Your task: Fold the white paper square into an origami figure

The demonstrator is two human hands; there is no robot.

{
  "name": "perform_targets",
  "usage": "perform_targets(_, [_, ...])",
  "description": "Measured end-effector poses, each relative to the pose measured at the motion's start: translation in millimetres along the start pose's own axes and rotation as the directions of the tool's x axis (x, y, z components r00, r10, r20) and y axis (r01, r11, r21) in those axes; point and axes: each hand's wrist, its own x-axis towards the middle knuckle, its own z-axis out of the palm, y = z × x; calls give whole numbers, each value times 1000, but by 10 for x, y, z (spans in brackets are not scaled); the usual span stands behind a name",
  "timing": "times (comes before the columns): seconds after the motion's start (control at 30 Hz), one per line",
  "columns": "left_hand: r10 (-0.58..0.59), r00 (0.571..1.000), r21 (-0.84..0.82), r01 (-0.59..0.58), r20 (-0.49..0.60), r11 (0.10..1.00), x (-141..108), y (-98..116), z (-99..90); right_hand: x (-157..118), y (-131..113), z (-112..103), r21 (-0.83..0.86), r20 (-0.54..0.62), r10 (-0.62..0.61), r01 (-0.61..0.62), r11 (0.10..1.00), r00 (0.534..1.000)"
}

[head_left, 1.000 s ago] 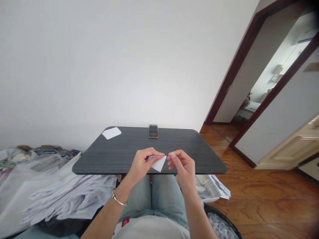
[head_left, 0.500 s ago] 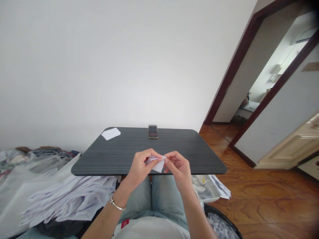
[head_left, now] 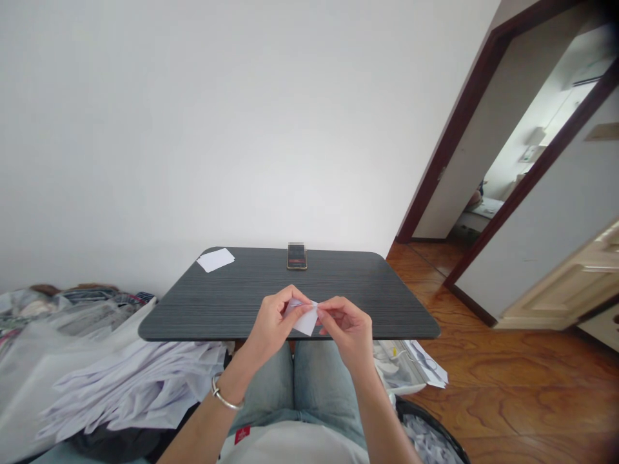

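A small piece of white paper (head_left: 305, 322), apparently folded, is held above the near edge of the dark table (head_left: 232, 296). My left hand (head_left: 278, 317) pinches it from the left, thumb in front and fingers behind. From the right, my right hand (head_left: 345, 323) grips its upper corner between thumb and index finger, the other fingers curled in. The two hands' fingertips nearly meet at the top of the paper. Exact folds are too small to make out.
A few white cards (head_left: 215, 260) lie at the table's far left corner. A phone (head_left: 296, 256) rests at the back against the wall. White cloth-like sheets (head_left: 135, 383) are heaped at left. On the right stand a tray (head_left: 399, 367) and a dark-rimmed bin (head_left: 430, 438) of whitish scraps.
Both hands have shifted very slightly while keeping hold of the paper. The right fingers have turned a little flatter over its corner. The table items have not moved.
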Motion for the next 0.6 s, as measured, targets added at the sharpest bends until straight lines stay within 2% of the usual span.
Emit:
perform_targets(0.23, [46, 999, 7, -46, 15, 999, -7, -60, 1, 13, 21, -25, 129, 6, 61, -61, 990, 998])
perform_targets(0.43, [151, 988, 40, -153, 36, 987, 6, -79, 2, 58, 50, -59, 159, 132, 182, -202, 966, 974])
perform_targets(0.6, [238, 969, 107, -245, 71, 964, 1, -105, -7, 77, 60, -64, 189, 187, 252, -286, 939, 950])
